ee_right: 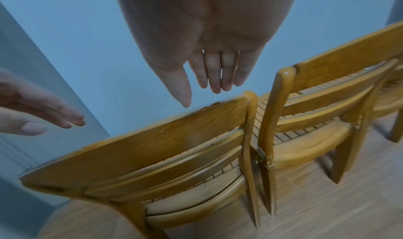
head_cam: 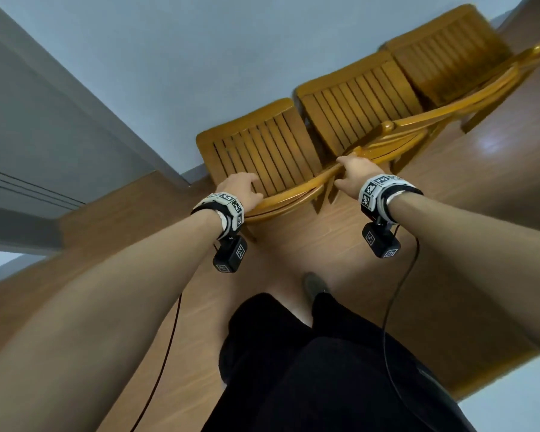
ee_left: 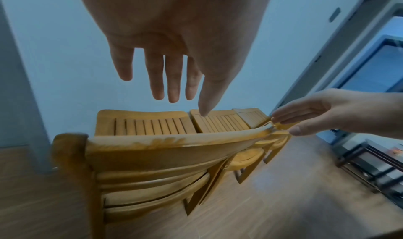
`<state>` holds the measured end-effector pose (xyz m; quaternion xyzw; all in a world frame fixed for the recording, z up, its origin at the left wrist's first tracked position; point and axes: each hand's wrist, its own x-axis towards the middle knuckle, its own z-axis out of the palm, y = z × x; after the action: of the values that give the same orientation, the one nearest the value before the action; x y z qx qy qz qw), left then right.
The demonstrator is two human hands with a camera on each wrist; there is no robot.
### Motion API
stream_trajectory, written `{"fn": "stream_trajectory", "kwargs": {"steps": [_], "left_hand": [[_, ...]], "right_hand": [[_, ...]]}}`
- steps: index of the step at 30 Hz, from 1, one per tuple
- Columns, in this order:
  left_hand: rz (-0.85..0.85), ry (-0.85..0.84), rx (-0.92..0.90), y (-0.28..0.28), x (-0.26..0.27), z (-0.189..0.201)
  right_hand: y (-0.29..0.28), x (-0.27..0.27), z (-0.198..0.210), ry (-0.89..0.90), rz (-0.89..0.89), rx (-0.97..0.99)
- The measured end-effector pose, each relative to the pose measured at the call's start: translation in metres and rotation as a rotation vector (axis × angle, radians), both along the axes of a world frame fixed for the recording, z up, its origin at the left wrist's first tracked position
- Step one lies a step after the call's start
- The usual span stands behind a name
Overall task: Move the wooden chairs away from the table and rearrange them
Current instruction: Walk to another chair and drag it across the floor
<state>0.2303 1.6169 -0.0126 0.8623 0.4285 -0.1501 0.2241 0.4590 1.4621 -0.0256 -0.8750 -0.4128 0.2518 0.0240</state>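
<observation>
Three slatted wooden chairs stand side by side with their seats toward a pale wall. The nearest chair (head_cam: 262, 151) is leftmost, the second chair (head_cam: 356, 104) touches it, and the third chair (head_cam: 449, 57) is farthest right. My left hand (head_cam: 237, 188) is over the left end of the nearest chair's top rail (head_cam: 293, 194), fingers straight. In the left wrist view the left hand (ee_left: 174, 91) hovers just above the rail (ee_left: 174, 144). My right hand (head_cam: 353, 173) is at the rail's right end; its fingers (ee_right: 216, 80) are straight above the rail (ee_right: 152, 139).
A pale wall (head_cam: 200, 57) stands right behind the chairs, with a grey door frame (head_cam: 44, 120) to the left. The wood floor (head_cam: 293, 251) stretches behind the chairs toward my legs (head_cam: 293, 369). A dark low rack (ee_left: 370, 170) stands by a doorway on the right.
</observation>
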Motion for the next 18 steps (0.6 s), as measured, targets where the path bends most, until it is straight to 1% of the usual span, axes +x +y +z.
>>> {"fn": "stream_trajectory", "kwargs": {"steps": [5, 7, 10, 14, 18], "left_hand": [[-0.183, -0.032, 0.005, 0.003, 0.0, 0.014], [-0.281, -0.042, 0.009, 0.005, -0.006, 0.018], [-0.483, -0.031, 0.041, -0.001, -0.018, 0.027], [-0.697, -0.003, 0.056, -0.038, -0.035, 0.049], [-0.893, -0.027, 0.062, -0.101, -0.039, 0.071]], "right_hand": [[-0.036, -0.031, 0.014, -0.013, -0.172, 0.002], [-0.052, -0.055, 0.019, -0.016, -0.266, -0.017], [-0.085, -0.106, 0.023, -0.014, -0.421, -0.046], [-0.142, -0.189, 0.035, 0.033, -0.608, -0.047], [-0.218, -0.264, 0.052, 0.059, -0.806, -0.08]]}}
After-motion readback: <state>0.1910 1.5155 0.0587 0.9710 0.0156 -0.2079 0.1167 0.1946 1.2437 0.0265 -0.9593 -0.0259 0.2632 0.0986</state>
